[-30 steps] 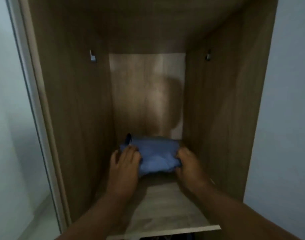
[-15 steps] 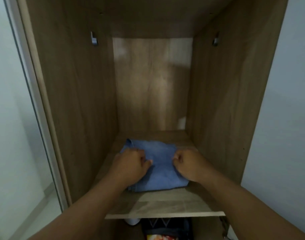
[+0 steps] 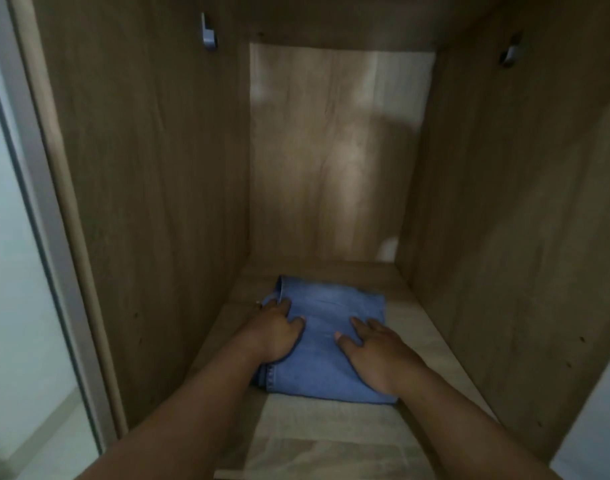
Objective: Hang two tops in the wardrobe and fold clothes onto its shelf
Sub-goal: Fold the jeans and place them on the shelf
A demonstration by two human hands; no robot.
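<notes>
Now both hands are flat on the folded jeans [image 3: 331, 336], which sit on the wardrobe shelf [image 3: 421, 327], left of centre and short of the back panel [image 3: 338, 150].

Change vs half a second ago: both hands were knuckled down on the denim, now the right hand [image 3: 376, 355] has fingers spread and straight, pressing the top face. Left hand [image 3: 276, 336] rests on the left edge, fingers loosely bent over the fold; not clearly gripping anything. A second ago the pile was bunched at the back and held at both ends; now it lies flat and squared, nearer the front.

Read: placement done, this is the smooth-down. One folded item is on the shelf.

Hanging part: two hooks on the side walls, left hook [image 3: 208, 36] and right hook [image 3: 509, 55], both bare. No tops visible in this compartment, so I judge that step is not done here.

Next: lift off, fetch the next garment.
</notes>
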